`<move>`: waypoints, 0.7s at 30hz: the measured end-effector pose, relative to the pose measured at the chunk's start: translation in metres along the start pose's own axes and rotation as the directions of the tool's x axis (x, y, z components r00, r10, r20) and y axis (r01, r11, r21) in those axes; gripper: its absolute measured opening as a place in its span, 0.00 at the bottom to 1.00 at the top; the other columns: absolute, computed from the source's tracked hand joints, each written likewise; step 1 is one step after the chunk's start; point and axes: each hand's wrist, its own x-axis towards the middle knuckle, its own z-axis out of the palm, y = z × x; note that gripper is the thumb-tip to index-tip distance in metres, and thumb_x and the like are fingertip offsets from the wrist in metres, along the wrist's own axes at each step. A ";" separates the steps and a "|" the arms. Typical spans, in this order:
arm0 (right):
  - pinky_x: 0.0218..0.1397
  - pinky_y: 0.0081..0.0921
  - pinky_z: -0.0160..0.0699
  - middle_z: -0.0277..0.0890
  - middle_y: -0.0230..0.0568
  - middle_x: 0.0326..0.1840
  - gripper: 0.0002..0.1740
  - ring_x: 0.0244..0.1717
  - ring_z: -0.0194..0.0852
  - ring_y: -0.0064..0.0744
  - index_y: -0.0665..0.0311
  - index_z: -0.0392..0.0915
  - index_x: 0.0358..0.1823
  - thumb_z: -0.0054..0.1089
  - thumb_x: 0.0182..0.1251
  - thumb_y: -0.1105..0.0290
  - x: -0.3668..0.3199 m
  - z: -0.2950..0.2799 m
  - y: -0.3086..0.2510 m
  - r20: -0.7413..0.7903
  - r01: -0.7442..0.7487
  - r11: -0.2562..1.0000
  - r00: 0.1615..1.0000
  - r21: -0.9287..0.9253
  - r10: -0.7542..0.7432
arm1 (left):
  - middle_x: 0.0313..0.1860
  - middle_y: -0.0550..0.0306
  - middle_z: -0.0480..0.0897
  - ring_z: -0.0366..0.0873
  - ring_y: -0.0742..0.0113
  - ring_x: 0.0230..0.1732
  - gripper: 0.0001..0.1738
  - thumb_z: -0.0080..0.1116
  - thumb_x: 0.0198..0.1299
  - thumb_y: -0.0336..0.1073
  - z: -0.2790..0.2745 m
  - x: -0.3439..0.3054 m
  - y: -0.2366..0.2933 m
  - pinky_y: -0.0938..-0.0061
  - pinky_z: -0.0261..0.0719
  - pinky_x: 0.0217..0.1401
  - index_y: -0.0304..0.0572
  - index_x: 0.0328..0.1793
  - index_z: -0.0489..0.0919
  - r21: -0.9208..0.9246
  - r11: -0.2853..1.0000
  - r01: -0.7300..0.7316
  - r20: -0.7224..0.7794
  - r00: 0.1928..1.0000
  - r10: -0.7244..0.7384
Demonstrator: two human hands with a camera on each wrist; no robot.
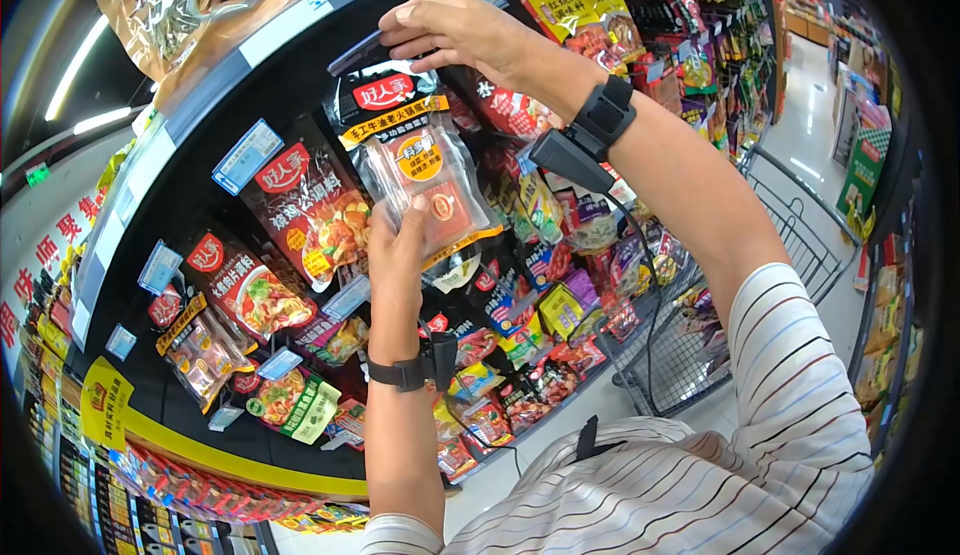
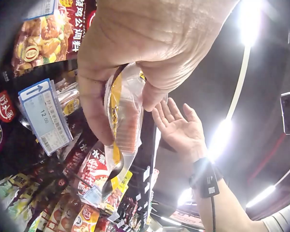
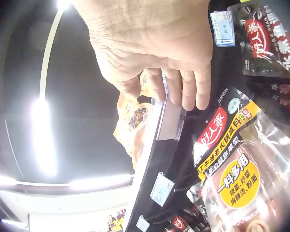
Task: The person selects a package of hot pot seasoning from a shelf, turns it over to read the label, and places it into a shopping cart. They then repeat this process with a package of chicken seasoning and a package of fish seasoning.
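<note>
My left hand (image 1: 395,260) grips the lower side edge of a clear packet of hot pot seasoning (image 1: 420,170), thumb on its front. Through its window a reddish block shows, under a black and yellow header. In the left wrist view the packet (image 2: 127,121) appears edge-on between thumb and fingers. Raised above the packet, my right hand (image 1: 465,35) has its fingers extended and loosely bent. Its fingertips overlap a clear plastic label holder (image 3: 170,122) at the shelf edge in the right wrist view. The left wrist view shows the right palm (image 2: 181,133) bare.
Seasoning pouches (image 1: 310,210) hang in rows on the dark rack, with price tags (image 1: 247,157) sticking out among them. Brown paper packages (image 1: 200,15) stand on the shelf above. A wire shopping cart (image 1: 690,345) is at the right, beside the aisle floor (image 1: 800,145).
</note>
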 end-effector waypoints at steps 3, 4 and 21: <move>0.67 0.36 0.75 0.75 0.50 0.63 0.27 0.64 0.76 0.42 0.67 0.74 0.64 0.50 0.77 0.52 0.000 -0.002 0.002 0.011 0.005 1.000 1.000 0.016 -0.005 | 0.48 0.57 0.81 0.76 0.75 0.45 0.23 0.59 0.70 0.46 0.004 0.001 0.000 0.78 0.76 0.49 0.32 0.58 0.75 -0.037 0.999 -0.009 -0.016 1.000 0.008; 0.67 0.35 0.75 0.75 0.50 0.63 0.27 0.64 0.76 0.42 0.67 0.74 0.64 0.50 0.77 0.52 0.001 -0.002 0.003 0.012 0.003 1.000 1.000 0.018 -0.003 | 0.47 0.58 0.81 0.76 0.75 0.45 0.23 0.59 0.71 0.46 0.005 0.001 0.001 0.78 0.76 0.49 0.32 0.58 0.75 -0.052 0.998 -0.018 -0.023 1.000 0.017; 0.66 0.38 0.76 0.76 0.48 0.63 0.25 0.63 0.77 0.44 0.67 0.74 0.62 0.53 0.76 0.54 0.001 -0.005 0.017 -0.019 -0.019 0.997 1.000 0.072 0.021 | 0.50 0.58 0.83 0.79 0.73 0.49 0.20 0.58 0.71 0.44 0.002 0.028 -0.015 0.75 0.74 0.56 0.34 0.58 0.79 -0.115 0.993 0.023 -0.021 0.999 -0.025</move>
